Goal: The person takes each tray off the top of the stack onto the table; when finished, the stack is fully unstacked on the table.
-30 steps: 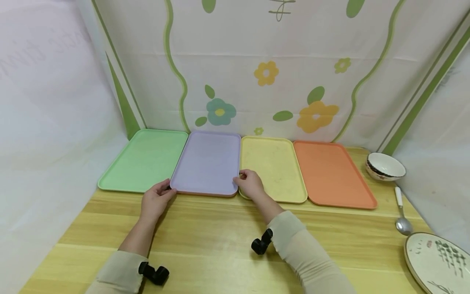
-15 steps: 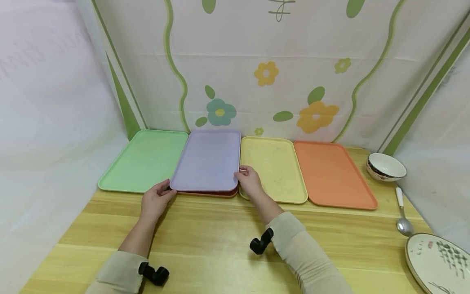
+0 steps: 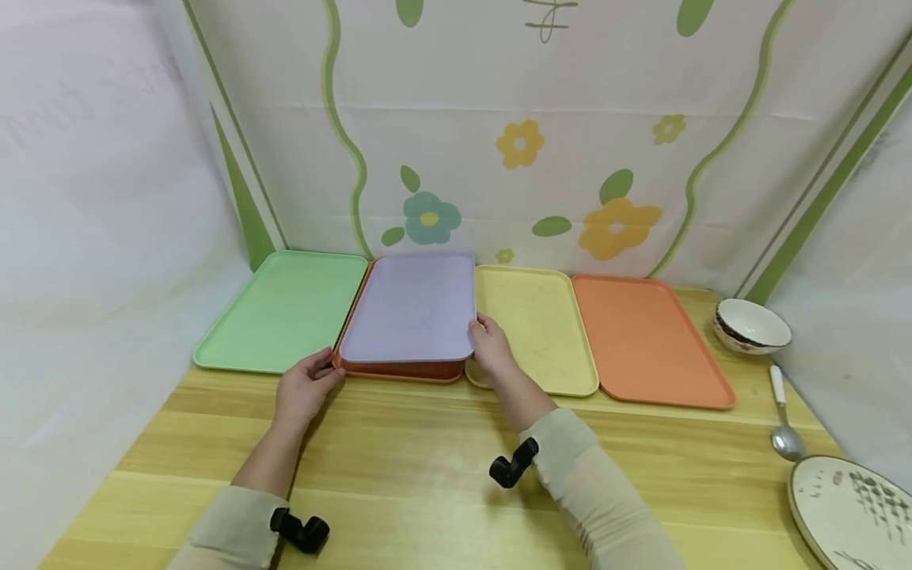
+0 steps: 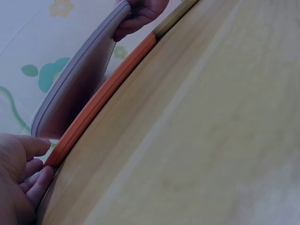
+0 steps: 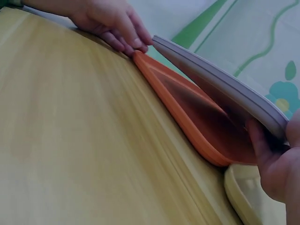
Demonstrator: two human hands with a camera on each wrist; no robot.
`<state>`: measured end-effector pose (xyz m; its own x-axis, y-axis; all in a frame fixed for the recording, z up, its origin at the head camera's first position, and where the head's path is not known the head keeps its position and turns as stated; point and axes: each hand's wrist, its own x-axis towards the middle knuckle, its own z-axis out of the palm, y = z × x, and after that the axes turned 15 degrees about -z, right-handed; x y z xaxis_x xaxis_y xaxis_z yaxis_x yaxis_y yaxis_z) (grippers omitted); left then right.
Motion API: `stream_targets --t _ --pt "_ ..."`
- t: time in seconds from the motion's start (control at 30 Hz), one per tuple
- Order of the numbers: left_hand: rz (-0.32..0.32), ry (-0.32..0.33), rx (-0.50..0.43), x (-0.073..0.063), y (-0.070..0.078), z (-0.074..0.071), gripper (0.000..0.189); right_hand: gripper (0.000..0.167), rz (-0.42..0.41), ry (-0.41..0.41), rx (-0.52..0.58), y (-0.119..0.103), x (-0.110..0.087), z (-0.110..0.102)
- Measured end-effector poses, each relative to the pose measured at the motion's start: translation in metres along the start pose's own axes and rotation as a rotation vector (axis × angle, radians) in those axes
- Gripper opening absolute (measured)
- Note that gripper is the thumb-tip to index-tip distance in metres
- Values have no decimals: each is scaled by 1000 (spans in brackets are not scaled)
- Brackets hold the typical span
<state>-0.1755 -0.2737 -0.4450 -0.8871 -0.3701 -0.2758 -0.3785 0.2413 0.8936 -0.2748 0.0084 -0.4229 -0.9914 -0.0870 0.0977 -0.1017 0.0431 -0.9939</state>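
Observation:
A purple tray (image 3: 413, 309) is tilted up at its front and right, above an orange tray (image 5: 180, 119) that lies flat on the table. My right hand (image 3: 493, 350) grips the purple tray's front right corner, with fingers under it in the right wrist view. My left hand (image 3: 302, 388) holds the front left corner of the lower orange tray, its thumb and fingers at the rim (image 4: 103, 101). The purple tray's left front corner is just above those fingers, apart from them in the left wrist view.
A green tray (image 3: 285, 309) lies left of the stack. To the right are a yellow tray (image 3: 537, 332) and another orange tray (image 3: 648, 340). Further right stand a bowl (image 3: 751, 326), a spoon (image 3: 786, 435) and a plate (image 3: 848, 507). A flowered cloth (image 3: 570, 103) hangs behind.
My right hand has raised the purple tray's front edge and shifted it slightly right, uncovering the orange tray's front and left rims. My left hand has stayed at the corner.

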Motion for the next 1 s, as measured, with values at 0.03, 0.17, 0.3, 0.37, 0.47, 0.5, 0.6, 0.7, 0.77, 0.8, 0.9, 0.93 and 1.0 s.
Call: stream_targets --t 0.03,0.17,0.3,0.37,0.47,0.5,0.6,0.7,0.77,0.8,0.9,0.93,1.0 --pt "2 3 2 0 0 0 53 50 1 -2 20 0 1 -4" --pt "4 0 13 -1 -1 0 52 48 -25 -13 67 -4 2 -24" --pt "7 3 44 0 -2 0 51 47 -49 -26 66 -12 5 -49" --pt "12 8 67 0 -2 0 50 47 -55 -32 45 -18 5 -63" --pt "14 16 94 0 -1 1 49 48 -58 -37 14 -24 4 -83" --pt "12 19 103 0 -1 1 48 49 -60 -39 9 -25 4 -89" --pt "5 35 127 -1 -1 0 47 49 -69 -41 -2 -29 3 -105" --pt "5 49 141 -1 -1 1 46 50 -80 -51 -10 -32 2 -117" --pt "8 52 145 -1 -1 1 46 50 -83 -55 -21 -34 1 -125" --pt "10 50 143 -2 -1 1 46 51 -85 -62 -26 -36 1 -130" --pt "16 42 142 -2 -1 1 47 52 -87 -71 -39 -39 -1 -144" --pt "16 42 140 -2 -1 1 47 52 -87 -75 -39 -40 -1 -149" --pt "18 38 137 -3 -1 0 47 53 -92 -82 -33 -43 -3 -159"
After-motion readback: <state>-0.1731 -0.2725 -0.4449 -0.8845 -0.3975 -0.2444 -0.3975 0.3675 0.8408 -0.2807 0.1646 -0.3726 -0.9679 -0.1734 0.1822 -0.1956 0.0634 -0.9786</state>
